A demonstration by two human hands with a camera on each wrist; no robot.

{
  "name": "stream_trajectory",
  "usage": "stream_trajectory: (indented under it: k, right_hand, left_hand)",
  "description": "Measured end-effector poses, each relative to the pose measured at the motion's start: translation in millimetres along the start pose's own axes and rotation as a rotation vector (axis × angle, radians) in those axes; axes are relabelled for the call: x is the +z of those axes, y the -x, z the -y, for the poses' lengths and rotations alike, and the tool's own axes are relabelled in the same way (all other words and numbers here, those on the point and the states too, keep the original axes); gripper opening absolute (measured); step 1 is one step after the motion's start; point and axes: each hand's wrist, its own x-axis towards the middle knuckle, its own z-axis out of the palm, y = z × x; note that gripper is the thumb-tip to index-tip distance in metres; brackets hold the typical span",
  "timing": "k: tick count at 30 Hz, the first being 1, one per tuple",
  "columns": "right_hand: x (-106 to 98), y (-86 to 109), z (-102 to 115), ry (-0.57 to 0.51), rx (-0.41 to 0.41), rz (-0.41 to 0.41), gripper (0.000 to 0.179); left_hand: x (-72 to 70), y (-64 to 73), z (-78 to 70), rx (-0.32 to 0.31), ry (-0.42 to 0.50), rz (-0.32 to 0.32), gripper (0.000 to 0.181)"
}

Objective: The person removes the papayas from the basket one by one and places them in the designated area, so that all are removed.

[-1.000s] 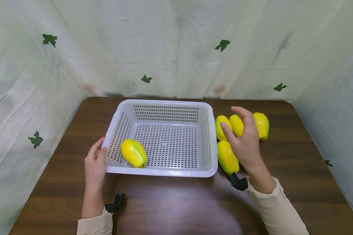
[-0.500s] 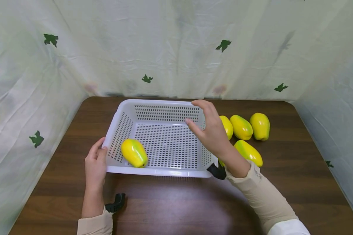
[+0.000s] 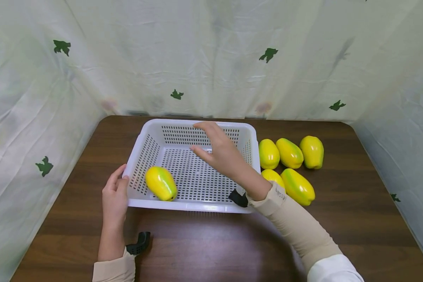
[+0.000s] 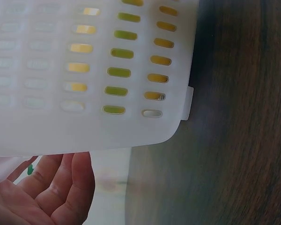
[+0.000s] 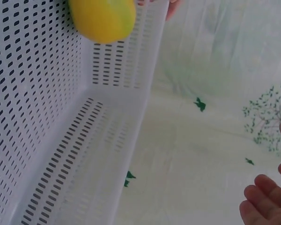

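A white perforated plastic basket (image 3: 194,206) stands on the table, one yellow-green mango (image 3: 161,184) lying in its near left corner. My left hand (image 3: 114,199) grips the basket's left rim with the thumb on top; in the left wrist view its curled fingers (image 4: 82,183) show below the rim. Over the basket's right half hovers my right hand (image 3: 222,154), thumb and fingers spread apart with nothing between them. In the right wrist view the same mango (image 5: 105,18) appears at the top, apart from the fingers (image 5: 267,199).
Several more mangoes (image 3: 290,153) lie close together on the table right of the basket; my right forearm partly covers one (image 3: 273,177). Behind the brown wooden table (image 3: 204,250) hangs a pale curtain (image 3: 215,70) with green leaf-like marks. Black wrist mounts (image 3: 139,243) stick out at both cuffs.
My right hand has moved left from above the mangoes to above the basket, empty all along. The mangoes at right have come into fuller view. My left hand and the basket have stayed put.
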Motion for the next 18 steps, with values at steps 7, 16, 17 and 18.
stream_trajectory:
  k: [7,16,17,18]
  right_hand:
    - [21,-10.4,-5,0.023,0.025,0.149,0.050]
    - [47,-19.7,-4,-0.020,0.127,0.416,0.058]
    - [51,-20.4,-4,-0.029,0.129,0.438,0.059]
    - [54,-21.0,-4,-0.044,0.132,0.458,0.059]
  left_hand:
    - [-0.9,-0.3,-1.3,-0.016,-0.003,0.007,0.040]
    - [-1.0,-0.4,-2.3,-0.016,0.000,0.008,0.041]
    - [-1.1,-0.6,-2.4,-0.016,0.001,0.009,0.041]
    - [-1.2,-0.7,-2.5,-0.017,0.003,0.009,0.041]
